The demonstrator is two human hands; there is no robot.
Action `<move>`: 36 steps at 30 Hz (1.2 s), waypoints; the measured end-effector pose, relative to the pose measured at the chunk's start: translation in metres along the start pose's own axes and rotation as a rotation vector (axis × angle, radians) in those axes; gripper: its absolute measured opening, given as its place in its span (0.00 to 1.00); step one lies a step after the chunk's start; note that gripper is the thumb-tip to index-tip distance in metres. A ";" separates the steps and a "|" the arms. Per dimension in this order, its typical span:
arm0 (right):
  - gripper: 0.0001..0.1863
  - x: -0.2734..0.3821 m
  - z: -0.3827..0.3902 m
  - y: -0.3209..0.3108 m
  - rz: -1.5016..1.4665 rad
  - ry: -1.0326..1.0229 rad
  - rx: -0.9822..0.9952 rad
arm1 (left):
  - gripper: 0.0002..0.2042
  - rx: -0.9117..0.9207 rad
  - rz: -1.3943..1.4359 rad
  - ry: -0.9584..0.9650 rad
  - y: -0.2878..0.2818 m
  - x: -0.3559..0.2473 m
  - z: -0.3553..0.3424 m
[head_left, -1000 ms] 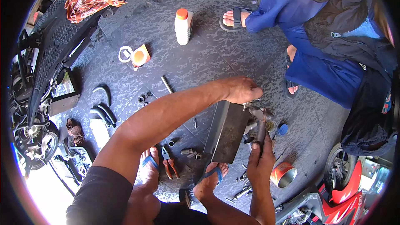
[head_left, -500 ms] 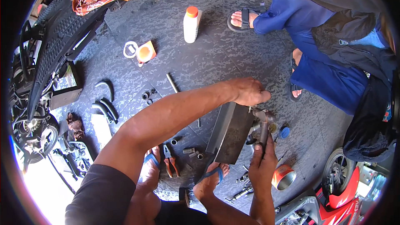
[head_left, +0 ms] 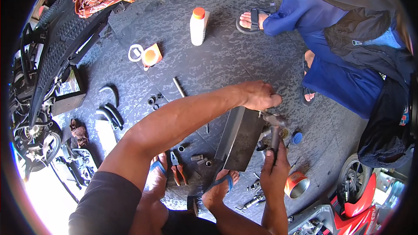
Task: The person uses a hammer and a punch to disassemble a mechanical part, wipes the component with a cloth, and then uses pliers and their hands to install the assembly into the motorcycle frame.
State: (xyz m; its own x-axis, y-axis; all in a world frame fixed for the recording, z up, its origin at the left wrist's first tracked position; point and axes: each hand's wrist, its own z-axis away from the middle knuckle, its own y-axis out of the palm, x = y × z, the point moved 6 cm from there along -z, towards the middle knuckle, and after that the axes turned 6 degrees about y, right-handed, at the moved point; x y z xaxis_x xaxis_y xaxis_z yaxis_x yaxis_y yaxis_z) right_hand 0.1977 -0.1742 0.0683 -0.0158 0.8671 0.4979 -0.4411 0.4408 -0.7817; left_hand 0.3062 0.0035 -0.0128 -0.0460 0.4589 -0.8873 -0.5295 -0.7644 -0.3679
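My left hand [head_left: 262, 97] is closed above the far end of a dark steel block [head_left: 246, 141], its knuckles toward the camera. A thin bright metal piece [head_left: 260, 114] shows just under the fingers at the block's edge; whatever the fist grips is mostly hidden. To the right of the block, my right hand [head_left: 275, 165] is wrapped round the handle of a hammer [head_left: 275, 135]. Its worn metal head is up by the block's far corner, close to my left fist. Partly behind the hammer are metal parts that I cannot make out.
Pliers [head_left: 177, 169], metal sleeves [head_left: 197, 157], a rod [head_left: 179, 87] and curved hoses [head_left: 111, 115] lie on the floor. An orange can [head_left: 297, 185] and blue cap [head_left: 297, 138] are rightward. Farther off stands a white bottle [head_left: 198, 28]. A person in blue trousers [head_left: 344, 82] sits at right; motorcycle parts flank both sides.
Both hands keep their places and grips. The hammer's head has shifted very slightly beside the block; the whole view has moved a touch.
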 end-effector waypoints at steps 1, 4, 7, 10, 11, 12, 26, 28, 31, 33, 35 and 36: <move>0.25 -0.005 -0.003 0.004 0.052 0.001 0.016 | 0.28 -0.008 0.011 -0.005 0.000 0.000 0.001; 0.25 -0.009 -0.002 0.003 0.014 -0.032 -0.032 | 0.28 0.004 0.024 -0.014 0.000 0.000 -0.001; 0.24 -0.005 0.002 -0.002 -0.171 0.069 -0.023 | 0.29 0.014 0.021 0.012 -0.001 0.001 0.000; 0.24 -0.005 0.002 -0.003 -0.150 0.059 -0.028 | 0.29 -0.032 -0.013 0.107 0.000 0.001 0.001; 0.24 -0.007 0.002 -0.002 -0.135 0.061 -0.022 | 0.29 -0.055 -0.031 0.147 -0.001 0.001 0.001; 0.24 -0.010 0.002 -0.001 -0.120 0.063 -0.016 | 0.29 -0.056 -0.011 0.118 0.000 0.004 -0.001; 0.22 -0.008 0.003 0.002 -0.083 -0.068 -0.131 | 0.29 0.013 0.031 0.084 -0.005 -0.005 0.003; 0.22 -0.015 -0.002 0.012 0.006 -0.146 -0.114 | 0.29 -0.031 0.014 0.122 -0.002 -0.004 0.002; 0.24 -0.010 0.002 0.006 -0.142 -0.019 -0.079 | 0.28 -0.062 0.025 0.089 0.001 0.006 -0.003; 0.25 -0.014 0.007 0.006 -0.244 0.070 -0.066 | 0.28 -0.040 0.038 0.055 0.005 0.014 -0.006; 0.25 -0.013 0.002 0.009 -0.079 -0.002 -0.036 | 0.28 0.007 0.029 0.050 0.003 0.012 -0.007; 0.25 -0.012 0.000 0.010 0.003 -0.038 -0.020 | 0.28 -0.013 0.015 0.084 0.002 0.008 -0.005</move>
State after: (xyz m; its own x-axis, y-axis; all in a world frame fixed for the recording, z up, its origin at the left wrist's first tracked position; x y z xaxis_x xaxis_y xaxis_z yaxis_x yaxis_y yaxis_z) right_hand 0.1931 -0.1802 0.0546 -0.0513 0.8592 0.5091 -0.4227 0.4432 -0.7905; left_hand 0.3088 0.0037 -0.0218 0.0180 0.4081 -0.9127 -0.5186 -0.7767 -0.3575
